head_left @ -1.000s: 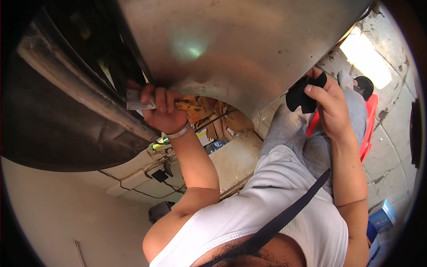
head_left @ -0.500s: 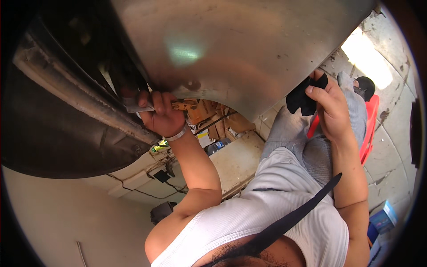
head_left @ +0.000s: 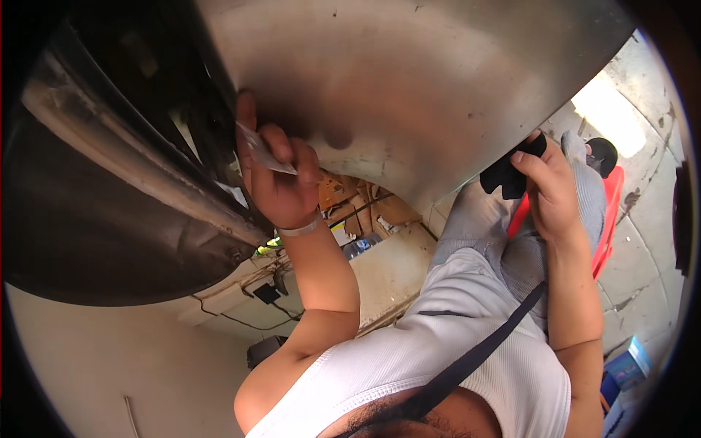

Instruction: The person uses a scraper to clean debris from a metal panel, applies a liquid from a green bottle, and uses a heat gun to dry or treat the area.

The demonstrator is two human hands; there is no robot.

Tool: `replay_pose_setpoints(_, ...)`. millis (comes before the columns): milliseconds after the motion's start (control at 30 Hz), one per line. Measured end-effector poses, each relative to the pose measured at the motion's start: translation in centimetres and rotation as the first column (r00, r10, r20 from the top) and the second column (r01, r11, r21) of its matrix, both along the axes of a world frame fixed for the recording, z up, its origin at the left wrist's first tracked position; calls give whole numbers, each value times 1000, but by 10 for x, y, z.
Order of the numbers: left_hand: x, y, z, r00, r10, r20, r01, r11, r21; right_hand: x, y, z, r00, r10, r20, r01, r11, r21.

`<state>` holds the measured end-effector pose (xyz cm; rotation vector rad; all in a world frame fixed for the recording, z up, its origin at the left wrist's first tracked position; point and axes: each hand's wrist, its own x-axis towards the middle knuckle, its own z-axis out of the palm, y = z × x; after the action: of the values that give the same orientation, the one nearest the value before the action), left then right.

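Observation:
My left hand (head_left: 281, 186) is raised at the lower left edge of a large, shiny metal panel (head_left: 416, 80). Its index finger stretches up along that edge, and the other fingers curl round a thin, pale, translucent strip (head_left: 269, 152). My right hand (head_left: 551, 193) is under the panel's right edge. Thumb and fingers there pinch a flat black piece (head_left: 504, 179) with a notched outline; its material is unclear.
A dark curved panel (head_left: 109, 219) with a worn rim fills the left. Below lie cardboard scraps (head_left: 398, 208), a plastic bottle (head_left: 361, 246) and cables (head_left: 244, 319) by a pale surface (head_left: 391, 274). A red seat (head_left: 612, 212) stands on the tiled floor (head_left: 635, 263).
My left hand has shifted up and right, its index finger now extended along the panel edge with the strip turned. My right hand and the black piece have moved slightly right and down.

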<state>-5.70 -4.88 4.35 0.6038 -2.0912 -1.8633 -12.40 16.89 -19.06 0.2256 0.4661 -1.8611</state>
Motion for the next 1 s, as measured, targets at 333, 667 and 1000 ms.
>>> replay_pose_setpoints(333,-18,14,-10,966,144,-213,-168,981,-99,4,1,-3,999,-47,-26,47,999,8)
replay_pose_setpoints(667,-40,44,-19,927,328,-182,-373,857,-356,3,2,-4,998,-67,2,67,997,-28)
replay_pose_setpoints(1000,-48,16,-6,951,50,-304,-10,991,132,2,4,-7,999,-47,-8,47,998,-49)
